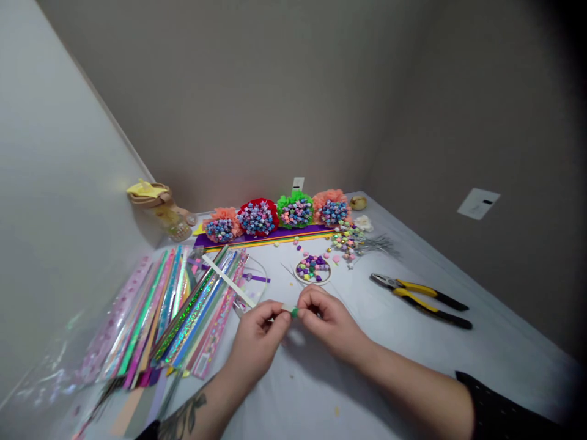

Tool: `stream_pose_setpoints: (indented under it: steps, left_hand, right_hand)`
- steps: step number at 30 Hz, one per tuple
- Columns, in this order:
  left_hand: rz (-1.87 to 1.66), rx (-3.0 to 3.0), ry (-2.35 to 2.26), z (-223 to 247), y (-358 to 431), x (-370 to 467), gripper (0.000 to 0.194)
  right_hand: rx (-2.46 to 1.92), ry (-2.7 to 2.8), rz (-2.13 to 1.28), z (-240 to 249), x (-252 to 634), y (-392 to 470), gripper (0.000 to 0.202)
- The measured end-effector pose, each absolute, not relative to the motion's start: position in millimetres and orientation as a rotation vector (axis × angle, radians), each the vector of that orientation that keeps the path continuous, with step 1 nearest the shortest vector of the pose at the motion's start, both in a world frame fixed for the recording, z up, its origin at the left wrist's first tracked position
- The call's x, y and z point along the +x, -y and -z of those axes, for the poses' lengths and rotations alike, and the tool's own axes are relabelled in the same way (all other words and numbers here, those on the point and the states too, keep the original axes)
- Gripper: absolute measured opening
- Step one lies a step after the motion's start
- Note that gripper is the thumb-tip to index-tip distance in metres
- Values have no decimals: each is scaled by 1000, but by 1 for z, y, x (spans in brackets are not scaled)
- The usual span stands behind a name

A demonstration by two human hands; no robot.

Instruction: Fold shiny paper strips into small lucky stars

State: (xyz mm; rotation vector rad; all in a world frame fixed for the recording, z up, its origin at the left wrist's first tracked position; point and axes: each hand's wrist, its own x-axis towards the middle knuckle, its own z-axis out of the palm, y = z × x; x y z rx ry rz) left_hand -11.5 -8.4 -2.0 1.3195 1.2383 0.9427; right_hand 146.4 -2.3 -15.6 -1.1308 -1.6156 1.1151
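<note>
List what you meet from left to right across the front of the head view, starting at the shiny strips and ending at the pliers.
Shiny strips, left hand, small green piece, right hand, yellow-and-black pliers.

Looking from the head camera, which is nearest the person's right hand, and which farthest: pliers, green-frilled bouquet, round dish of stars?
From the right hand:
1. Round dish, just beyond the fingertips.
2. Pliers, off to the right.
3. Green-frilled bouquet, at the back by the wall.
</note>
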Motion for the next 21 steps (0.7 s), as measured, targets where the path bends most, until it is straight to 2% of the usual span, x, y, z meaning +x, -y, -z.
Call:
stream_pose_setpoints:
  steps: [7, 16, 21]
  left_hand:
    - [-863, 1151, -1209, 0, 6, -11, 20]
    - [-812, 1552, -1272, 3, 6, -15, 19]
    - [-932, 1658, -1339, 4, 7, -15, 19]
  right_hand:
    - [-1061, 1683, -1190, 14, 149, 0, 10]
    - [-1069, 1751, -1127, 13, 151, -1, 8]
    - [-1050, 1695, -1228, 15, 150, -2, 18]
